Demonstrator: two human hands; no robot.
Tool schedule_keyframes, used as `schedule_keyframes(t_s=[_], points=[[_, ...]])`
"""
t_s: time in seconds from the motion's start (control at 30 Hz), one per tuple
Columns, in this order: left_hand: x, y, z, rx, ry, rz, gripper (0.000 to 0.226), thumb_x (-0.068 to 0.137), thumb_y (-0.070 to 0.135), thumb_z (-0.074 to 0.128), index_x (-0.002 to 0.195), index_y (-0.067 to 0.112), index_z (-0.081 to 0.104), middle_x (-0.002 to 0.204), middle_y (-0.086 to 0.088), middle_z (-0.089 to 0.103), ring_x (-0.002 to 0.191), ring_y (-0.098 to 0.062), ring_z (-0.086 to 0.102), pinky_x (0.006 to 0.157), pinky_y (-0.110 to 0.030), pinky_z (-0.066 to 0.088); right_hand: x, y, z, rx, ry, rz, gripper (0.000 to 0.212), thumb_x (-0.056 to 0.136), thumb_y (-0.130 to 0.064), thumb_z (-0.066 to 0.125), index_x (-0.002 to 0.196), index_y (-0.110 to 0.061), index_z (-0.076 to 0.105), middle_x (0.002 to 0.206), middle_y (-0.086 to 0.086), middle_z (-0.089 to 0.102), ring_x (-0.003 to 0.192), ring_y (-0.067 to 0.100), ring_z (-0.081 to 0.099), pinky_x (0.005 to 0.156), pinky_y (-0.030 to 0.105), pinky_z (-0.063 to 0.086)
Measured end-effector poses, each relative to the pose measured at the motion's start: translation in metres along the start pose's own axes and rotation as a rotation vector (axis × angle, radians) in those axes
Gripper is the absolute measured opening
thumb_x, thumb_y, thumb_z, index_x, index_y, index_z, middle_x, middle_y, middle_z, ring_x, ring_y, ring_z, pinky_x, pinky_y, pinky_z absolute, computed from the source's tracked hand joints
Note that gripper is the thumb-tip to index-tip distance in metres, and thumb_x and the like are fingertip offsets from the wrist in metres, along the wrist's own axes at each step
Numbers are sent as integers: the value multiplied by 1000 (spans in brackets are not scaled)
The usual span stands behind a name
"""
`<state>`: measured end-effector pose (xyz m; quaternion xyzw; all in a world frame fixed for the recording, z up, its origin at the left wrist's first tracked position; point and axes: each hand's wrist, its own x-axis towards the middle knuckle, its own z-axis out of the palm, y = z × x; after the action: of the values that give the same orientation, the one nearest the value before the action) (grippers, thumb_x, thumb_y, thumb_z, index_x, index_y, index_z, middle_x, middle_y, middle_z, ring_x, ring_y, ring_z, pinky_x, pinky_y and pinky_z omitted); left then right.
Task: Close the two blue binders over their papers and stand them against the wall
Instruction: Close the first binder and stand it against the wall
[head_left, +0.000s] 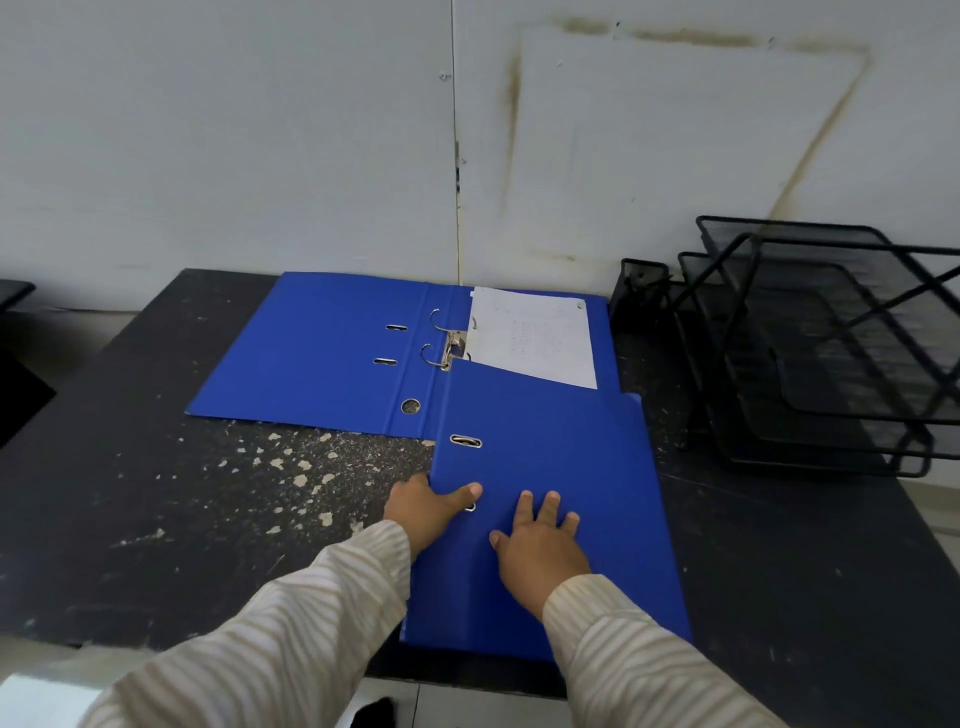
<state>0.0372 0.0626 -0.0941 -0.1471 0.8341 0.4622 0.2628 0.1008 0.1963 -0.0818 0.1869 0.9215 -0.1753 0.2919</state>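
A closed blue binder (550, 457) lies flat near the table's front edge. It overlaps the right half of a second blue binder (317, 353), which lies open against the wall. The open binder shows its metal rings (441, 343) and a white sheet of paper (535, 338) on its right side. My left hand (431, 512) grips the closed binder's left edge, thumb on top of the cover. My right hand (540, 545) rests flat on that cover, fingers spread.
The dark, scuffed table (208, 519) has a worn speckled patch at its middle. Black wire mesh paper trays (821, 353) and a small mesh holder (641, 286) stand at the right. The pale wall (311, 156) rises behind the table.
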Motion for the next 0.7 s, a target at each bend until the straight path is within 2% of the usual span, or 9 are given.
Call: schedule_keyframes(t_s=[0.07,0.17,0.23,0.3,0.37,0.43,0.57,0.7], points=[[8,-2,-1,-199,-47,-67,78,45,58,80,107,14,64,108,-8,70,90,-29,71,80,-48,60,-3,0,1,6,6,-1,70,98,-48,31,151,-21,-6,159,7,-16,146,37,-7,112,56,27],[18,-2,-1,-358,-68,-143,78,47,52,80,110,11,61,106,-12,71,87,-34,72,76,-52,60,-7,0,2,23,6,1,73,96,-52,34,151,-22,-5,159,5,-16,146,34,-8,112,56,25],[8,9,-5,-416,-108,-173,66,62,43,80,113,7,61,105,-15,72,85,-36,72,71,-50,60,-9,-1,1,33,10,10,75,95,-55,34,151,-23,-5,159,5,-16,147,34,-8,113,56,24],[0,16,-8,-468,-185,-191,45,78,30,74,112,3,65,103,-18,73,86,-35,72,66,-42,60,-12,-2,-1,46,21,28,76,94,-58,32,151,-23,-4,160,5,-15,147,34,-7,113,57,23],[-3,17,-12,-476,-259,-205,35,82,26,71,110,4,68,102,-16,74,90,-34,71,73,-42,59,-14,-4,-2,65,38,44,77,93,-61,30,151,-22,-3,160,6,-13,146,35,-6,113,57,23],[-5,18,-17,-486,-320,-205,35,80,24,72,109,6,69,100,-15,75,94,-33,70,84,-44,57,-17,-6,-4,84,49,52,78,92,-63,27,151,-21,-3,160,7,-11,146,36,-4,112,57,24],[-13,26,-25,-573,-423,-165,26,83,18,68,105,5,70,97,-15,76,87,-32,70,80,-44,57,-27,-14,-11,133,82,32,78,92,-64,23,151,-21,-3,160,8,-9,146,37,-3,114,56,23],[-19,36,-32,-663,-406,-58,47,76,11,72,120,3,59,106,-19,72,87,-35,71,68,-40,58,-42,-30,-24,229,150,0,80,91,-65,25,151,-20,-2,160,8,-8,147,35,-2,115,53,21]])
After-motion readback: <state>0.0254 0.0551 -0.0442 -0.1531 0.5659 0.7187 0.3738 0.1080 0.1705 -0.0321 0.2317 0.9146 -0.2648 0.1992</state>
